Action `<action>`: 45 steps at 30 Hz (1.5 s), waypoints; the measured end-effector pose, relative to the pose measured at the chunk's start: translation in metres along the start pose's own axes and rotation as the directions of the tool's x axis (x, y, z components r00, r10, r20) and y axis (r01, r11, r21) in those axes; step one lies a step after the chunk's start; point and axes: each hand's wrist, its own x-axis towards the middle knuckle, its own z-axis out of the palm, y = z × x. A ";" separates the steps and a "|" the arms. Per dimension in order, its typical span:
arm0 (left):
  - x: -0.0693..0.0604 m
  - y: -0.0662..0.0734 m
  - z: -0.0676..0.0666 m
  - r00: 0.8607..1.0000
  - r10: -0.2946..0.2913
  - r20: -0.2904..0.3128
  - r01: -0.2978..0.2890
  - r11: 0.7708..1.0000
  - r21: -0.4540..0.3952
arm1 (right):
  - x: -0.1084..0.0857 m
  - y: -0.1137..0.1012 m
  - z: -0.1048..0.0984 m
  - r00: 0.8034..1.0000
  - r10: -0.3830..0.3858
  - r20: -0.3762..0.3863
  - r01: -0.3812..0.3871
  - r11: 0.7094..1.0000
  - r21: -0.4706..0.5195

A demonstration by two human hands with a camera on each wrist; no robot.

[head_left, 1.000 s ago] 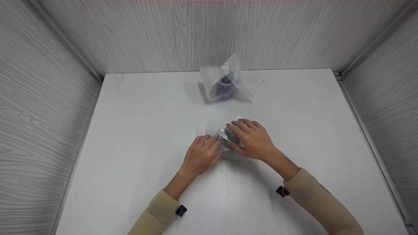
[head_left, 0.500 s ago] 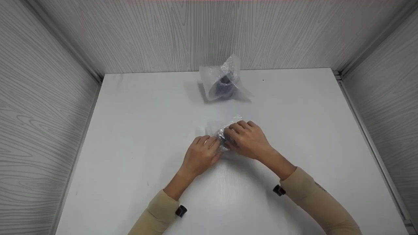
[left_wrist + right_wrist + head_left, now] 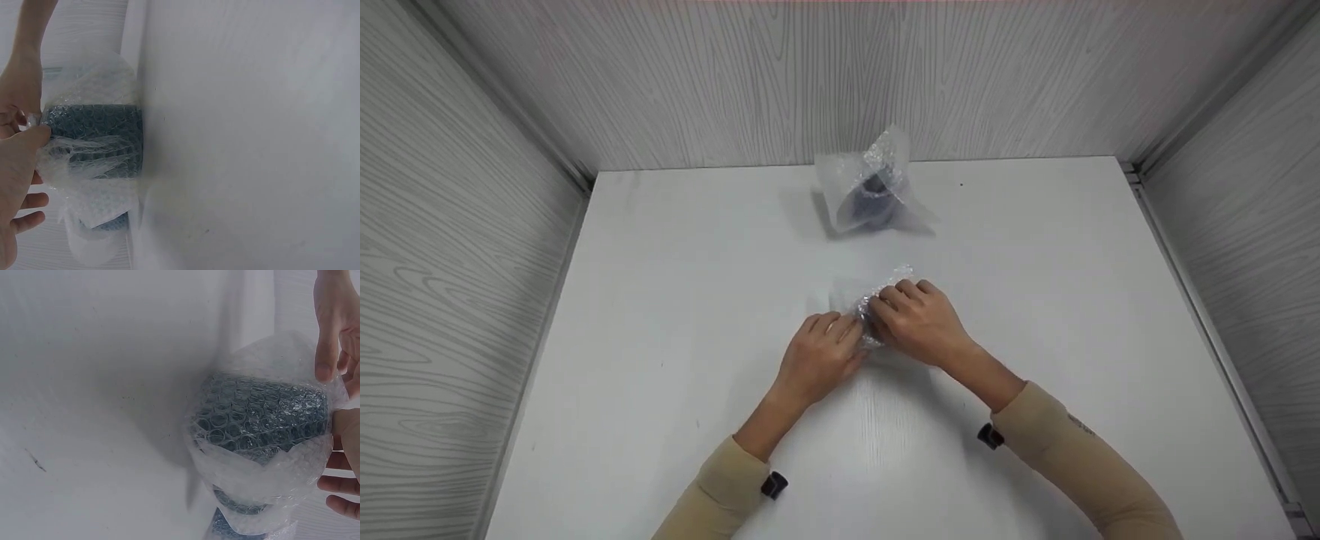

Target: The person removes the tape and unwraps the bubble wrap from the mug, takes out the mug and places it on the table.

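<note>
Clear bubble wrap surrounds the bundle (image 3: pixel 259 416) between your hands, near the middle of the table (image 3: pixel 660 300) and well in from both side edges. Something dark blue-green shows through the bubbles (what it is, the film hides). Your left hand (image 3: pixel 819 358) grips the bundle's left side, thumb against it, while some of its other fingers stand apart. Your right hand (image 3: pixel 919 322) is curled over the right side, thumb and fingers pinching the film near the top (whether the two hands touch, you can't tell). A loose end of the wrap sticks out past your right fingers, toward the table's back edge.

Beyond, close to the middle of that edge and apart from your hands, sits a second bundle (image 3: pixel 874 206), bluish under its film, its wrap rising to a peak. Your sleeves (image 3: pixel 1080 457) are tan, each with a small black clip (image 3: pixel 774 485) at the cuff. Pale wood-grain walls (image 3: pixel 660 82) stand along the table's back, left and right edges.
</note>
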 end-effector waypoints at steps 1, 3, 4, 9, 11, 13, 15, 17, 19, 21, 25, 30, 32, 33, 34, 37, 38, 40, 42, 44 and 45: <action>0.000 0.000 0.000 1.000 0.000 -0.002 0.000 1.000 0.000 | 0.000 0.000 0.000 1.000 -0.005 -0.003 0.005 1.000 -0.014; 0.000 0.000 0.001 1.000 0.000 -0.008 0.000 1.000 -0.002 | 0.001 -0.001 0.001 1.000 -0.013 -0.013 0.013 0.999 -0.038; 0.000 0.000 0.001 1.000 0.000 -0.012 0.000 1.000 -0.003 | 0.001 -0.001 0.002 1.000 -0.016 -0.020 0.016 0.999 -0.049; 0.001 0.000 0.001 1.000 0.003 -0.020 -0.003 1.000 0.001 | 0.003 -0.002 0.006 0.998 -0.030 -0.059 0.025 0.997 -0.079; 0.001 0.001 0.001 1.000 0.003 -0.018 -0.003 1.000 0.005 | 0.003 -0.002 0.009 0.996 -0.034 -0.082 0.028 0.996 -0.080; 0.000 0.001 0.001 1.000 0.002 -0.018 -0.002 1.000 0.008 | 0.004 -0.002 0.011 0.994 -0.039 -0.102 0.031 0.996 -0.081; 0.000 0.001 0.001 1.000 0.003 -0.021 -0.002 1.000 0.009 | 0.005 -0.003 0.012 0.992 -0.043 -0.115 0.033 0.996 -0.083; 0.000 0.001 0.002 1.000 0.004 -0.026 -0.004 1.000 0.006 | 0.006 -0.003 0.013 0.992 -0.050 -0.120 0.039 0.995 -0.092; 0.000 0.001 0.002 0.999 0.006 -0.034 -0.006 1.000 0.001 | 0.008 -0.003 0.013 0.991 -0.056 -0.120 0.044 0.994 -0.100; 0.000 0.001 0.002 0.999 0.005 -0.039 -0.005 1.000 -0.006 | 0.009 -0.004 0.012 0.991 -0.061 -0.118 0.048 0.993 -0.107; 0.000 0.001 0.002 0.999 0.003 -0.040 -0.004 1.000 -0.018 | 0.010 -0.004 0.012 0.990 -0.071 -0.122 0.058 0.992 -0.108; 0.000 0.001 0.002 0.999 0.000 -0.039 -0.001 1.000 -0.016 | 0.012 -0.003 0.012 0.988 -0.085 -0.132 0.070 0.991 -0.111; 0.000 0.001 0.002 0.999 -0.002 -0.039 0.001 1.000 -0.020 | 0.012 -0.003 0.013 0.987 -0.089 -0.130 0.074 0.991 -0.116; 0.000 0.001 0.002 0.999 -0.002 -0.037 0.001 1.000 -0.021 | 0.012 -0.003 0.013 0.988 -0.091 -0.128 0.076 0.990 -0.117; -0.001 0.001 0.002 0.999 -0.003 -0.035 0.002 1.000 -0.022 | 0.012 -0.003 0.013 0.988 -0.093 -0.125 0.078 0.990 -0.119; -0.001 0.001 0.002 1.000 -0.004 -0.029 0.003 1.000 -0.021 | 0.013 -0.003 0.014 0.988 -0.096 -0.119 0.082 0.989 -0.119; -0.001 0.002 0.001 1.000 -0.005 -0.027 0.004 1.000 -0.021 | 0.013 -0.003 0.014 0.988 -0.098 -0.121 0.083 0.989 -0.119; -0.001 0.002 0.001 1.000 -0.007 -0.026 0.007 1.000 -0.022 | 0.012 -0.003 0.015 0.987 -0.100 -0.125 0.086 0.989 -0.118; -0.001 0.002 0.001 1.000 -0.010 -0.026 0.010 1.000 -0.019 | 0.012 -0.002 0.016 0.986 -0.102 -0.134 0.086 0.989 -0.119; -0.001 0.002 0.001 1.000 -0.012 -0.024 0.012 1.000 -0.018 | 0.012 -0.002 0.017 0.985 -0.100 -0.140 0.084 0.990 -0.116; -0.001 0.002 0.001 1.000 -0.012 -0.023 0.012 1.000 -0.017 | 0.012 -0.002 0.018 0.985 -0.100 -0.143 0.084 0.990 -0.114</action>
